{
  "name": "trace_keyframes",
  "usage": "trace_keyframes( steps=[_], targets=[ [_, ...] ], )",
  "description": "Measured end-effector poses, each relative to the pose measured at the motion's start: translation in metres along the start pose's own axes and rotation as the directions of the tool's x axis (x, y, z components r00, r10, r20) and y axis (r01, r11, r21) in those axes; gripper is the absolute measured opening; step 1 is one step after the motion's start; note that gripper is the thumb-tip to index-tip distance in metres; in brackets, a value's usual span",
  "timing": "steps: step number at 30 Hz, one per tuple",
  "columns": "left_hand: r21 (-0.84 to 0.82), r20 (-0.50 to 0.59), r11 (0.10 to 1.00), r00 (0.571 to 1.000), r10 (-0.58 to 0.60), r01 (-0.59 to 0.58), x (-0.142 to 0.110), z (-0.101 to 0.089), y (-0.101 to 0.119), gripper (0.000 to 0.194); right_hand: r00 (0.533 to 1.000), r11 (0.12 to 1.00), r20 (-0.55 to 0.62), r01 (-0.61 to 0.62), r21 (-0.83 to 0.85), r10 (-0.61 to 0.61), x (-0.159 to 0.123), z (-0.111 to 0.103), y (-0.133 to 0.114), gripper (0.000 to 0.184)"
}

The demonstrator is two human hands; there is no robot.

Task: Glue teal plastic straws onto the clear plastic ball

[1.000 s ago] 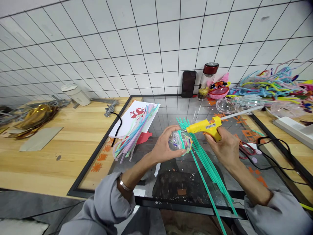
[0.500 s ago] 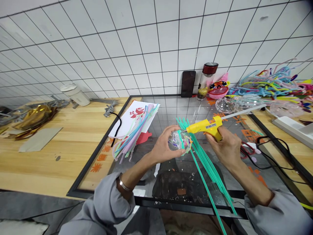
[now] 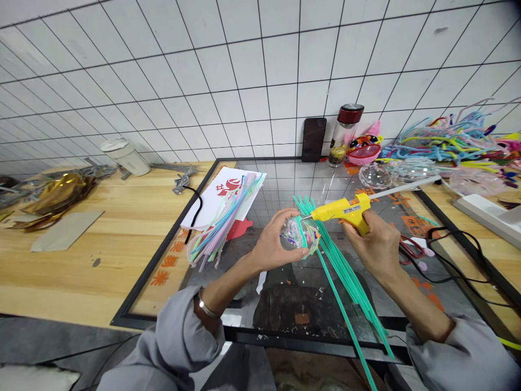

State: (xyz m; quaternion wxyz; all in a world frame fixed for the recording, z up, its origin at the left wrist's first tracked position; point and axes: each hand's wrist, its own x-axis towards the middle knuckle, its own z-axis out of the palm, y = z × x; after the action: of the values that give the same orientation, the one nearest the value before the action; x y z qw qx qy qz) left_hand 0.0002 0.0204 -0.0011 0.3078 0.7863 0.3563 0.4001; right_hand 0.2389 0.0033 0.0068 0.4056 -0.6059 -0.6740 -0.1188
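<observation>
Hard to see: your left palm and fingers cover the left side of the clear ball (image 3: 299, 234), and its colourful insides are a jumble; can't tell if the nozzle really touches it; your right fingers on the trigger side are mostly tucked out of sight.
Left hand (image 3: 271, 244): clamped round the ball, fingers over the top, thumb underneath, spread about as wide as the ball itself; so the ball sits right in that grip, green band facing the nozzle.
Right hand (image 3: 376, 244): closed round the handle of the yellow glue gun (image 3: 342, 212); nozzle points left at the ball's top; a whitish glue stick (image 3: 407, 186) pokes out the back.
Green stems (image 3: 345, 266): one bundle, too overlapped to count, between your hands and running down below them; one strays apart and gets cut off at the bottom edge.
Left of the ball: one pastel bundle (image 3: 228, 222) on one white sheet (image 3: 207, 198), one black stem (image 3: 198, 209).
Beyond your grips: one phone (image 3: 313, 139), one bottle (image 3: 344, 136); right of those, at least three clear shells (image 3: 375, 175) and a fuzzy pile (image 3: 448, 138), cropped by the edge.
</observation>
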Motion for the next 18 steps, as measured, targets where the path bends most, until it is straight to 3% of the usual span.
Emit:
trace_keyframes(
  steps=[18],
  targets=[
    [-0.007,0.003,1.000,1.000,0.011,-0.011,0.0001,-0.0005,-0.0019,0.067,0.999,0.999,0.010,0.033,0.011,-0.034,-0.0015,0.0001,-0.0003,0.040]
  ],
)
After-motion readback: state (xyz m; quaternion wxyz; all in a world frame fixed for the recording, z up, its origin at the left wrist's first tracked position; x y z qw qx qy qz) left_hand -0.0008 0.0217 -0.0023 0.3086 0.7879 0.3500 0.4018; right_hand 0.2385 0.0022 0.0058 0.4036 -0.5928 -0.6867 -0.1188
